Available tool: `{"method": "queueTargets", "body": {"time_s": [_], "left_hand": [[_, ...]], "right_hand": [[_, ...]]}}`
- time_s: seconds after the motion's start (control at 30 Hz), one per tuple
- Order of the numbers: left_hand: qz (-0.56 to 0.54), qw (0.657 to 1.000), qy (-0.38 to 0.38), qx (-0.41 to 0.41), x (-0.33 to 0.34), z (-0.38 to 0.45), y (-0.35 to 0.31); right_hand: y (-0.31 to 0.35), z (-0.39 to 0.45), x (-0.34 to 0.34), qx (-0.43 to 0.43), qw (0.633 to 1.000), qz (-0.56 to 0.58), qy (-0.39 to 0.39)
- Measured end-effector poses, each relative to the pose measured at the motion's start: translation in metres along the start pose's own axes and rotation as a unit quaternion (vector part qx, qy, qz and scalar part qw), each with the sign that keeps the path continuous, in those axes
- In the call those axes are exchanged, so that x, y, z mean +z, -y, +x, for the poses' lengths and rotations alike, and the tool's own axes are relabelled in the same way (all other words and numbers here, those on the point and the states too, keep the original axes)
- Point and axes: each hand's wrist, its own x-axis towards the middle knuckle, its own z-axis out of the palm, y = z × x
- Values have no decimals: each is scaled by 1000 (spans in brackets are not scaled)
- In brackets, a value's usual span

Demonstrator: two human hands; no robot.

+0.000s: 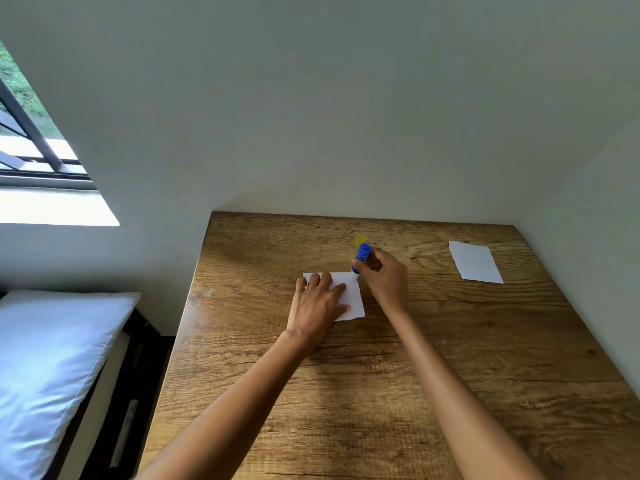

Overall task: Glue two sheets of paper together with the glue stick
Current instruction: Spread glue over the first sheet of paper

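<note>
While left hand [317, 303] presses paper [353, 296], right hand [384, 275] grips unlabelled blue glue stick [362, 256]

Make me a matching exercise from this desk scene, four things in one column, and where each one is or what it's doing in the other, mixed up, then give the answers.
1. glue stick
2. near paper
3. far paper
4. yellow cap

A. lies alone at the desk's right
B. gripped in the right hand
C. on the desk behind the glue stick
D. pressed flat under the left hand

Pairs: 1-B, 2-D, 3-A, 4-C
</note>
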Motion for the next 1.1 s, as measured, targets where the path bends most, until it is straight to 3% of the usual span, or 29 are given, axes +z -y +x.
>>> {"method": "queueTargets", "body": {"time_s": [0.3, 0.6, 0.77, 0.9, 1.0, 1.1], "left_hand": [[6, 1000, 7, 3, -4, 2, 0], [0, 1000, 14, -10, -8, 1, -4], [-41, 999, -11, -27, -11, 0, 0], [-120, 991, -51, -34, -15, 2, 8], [-292, 951, -80, -67, -29, 13, 12], [-515, 844, -80, -131, -45, 29, 16]], "right_hand": [[-3, -35, -17, 19, 1000, 8, 13], [0, -70, -37, 20, 998, 50, -32], [15, -53, -46, 128, 955, 235, -124], [24, -31, -34, 180, 933, 289, -112], [31, -12, -14, 205, 941, 263, -65], [35, 4, 10, 159, 955, 250, 4]]}}
